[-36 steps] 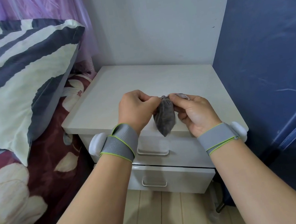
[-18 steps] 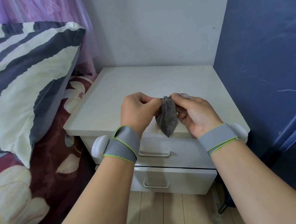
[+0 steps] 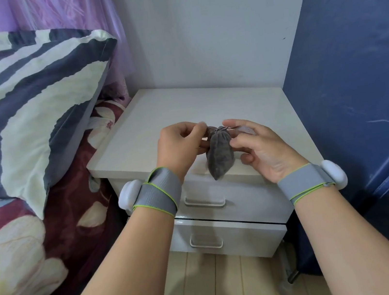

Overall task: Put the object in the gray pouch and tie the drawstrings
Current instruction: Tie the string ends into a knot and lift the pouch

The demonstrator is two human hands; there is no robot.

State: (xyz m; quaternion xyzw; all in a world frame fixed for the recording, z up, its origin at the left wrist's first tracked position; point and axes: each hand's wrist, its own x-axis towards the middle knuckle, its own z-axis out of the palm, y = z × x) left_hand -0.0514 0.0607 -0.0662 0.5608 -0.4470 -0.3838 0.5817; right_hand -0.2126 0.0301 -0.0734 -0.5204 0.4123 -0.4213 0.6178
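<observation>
Above the near edge of a white bedside cabinet, two bare hands hold a small gray pouch in the air. Its mouth is gathered tight at the top and its rounded body hangs down to a point in front of the cabinet's top drawer. The left hand has its grip pinched together on the fabric or cord at the left of the pouch's neck. The right hand has thumb and forefinger closed on the neck from the right, its other fingers curled loosely below. A short flap of gray material, perhaps the drawstrings, sticks out to the right over the right hand's fingers; whether a knot is tied cannot be told. The object meant for the pouch is not visible; the pouch looks filled out.

Both wrists wear gray bands edged in green, each with a white rounded unit on the outer side. The cabinet's top surface is pale, with a second drawer below the first, slightly ajar. At left lies a bed with a dark red floral cover and a pillow striped navy and cream, purple curtain behind. At right stands a dark blue fabric panel. Pale wood floor shows below.
</observation>
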